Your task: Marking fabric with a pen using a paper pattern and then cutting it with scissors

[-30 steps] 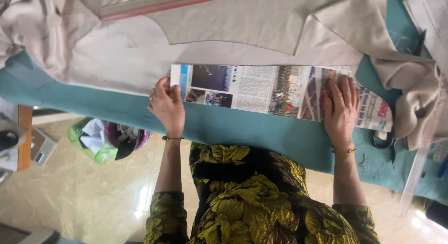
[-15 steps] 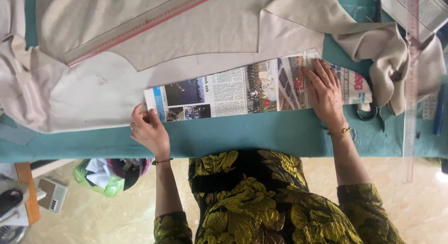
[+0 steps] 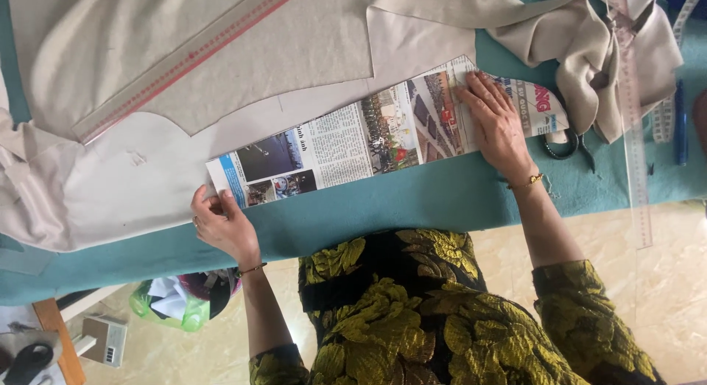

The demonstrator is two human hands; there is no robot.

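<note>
A long folded strip of newspaper (image 3: pixel 383 131) lies slanted across the teal surface (image 3: pixel 412 197), its lower end toward the near edge on the person's left and its upper end rising toward the far right. Most of its far long side rests against a large sheet of beige fabric (image 3: pixel 184 68) that covers the far part of the surface.

The left hand (image 3: pixel 221 224) sits at the lower end of the newspaper, fingers curled and pinching its corner where paper and fabric meet. The right hand (image 3: pixel 495 123) lies flat and open on the upper part of the strip, fingers spread, pressing it down without gripping.

A long clear ruler with red markings (image 3: pixel 184 61) lies diagonally on the fabric toward the far left. A second clear ruler (image 3: pixel 633 127) runs from the far edge to past the near edge at the right. Beside the newspaper's upper end lie black scissors (image 3: pixel 568 145), partly under a bunched piece of beige cloth (image 3: pixel 589 53). A blue pen (image 3: pixel 681 123) lies near the right edge.
</note>
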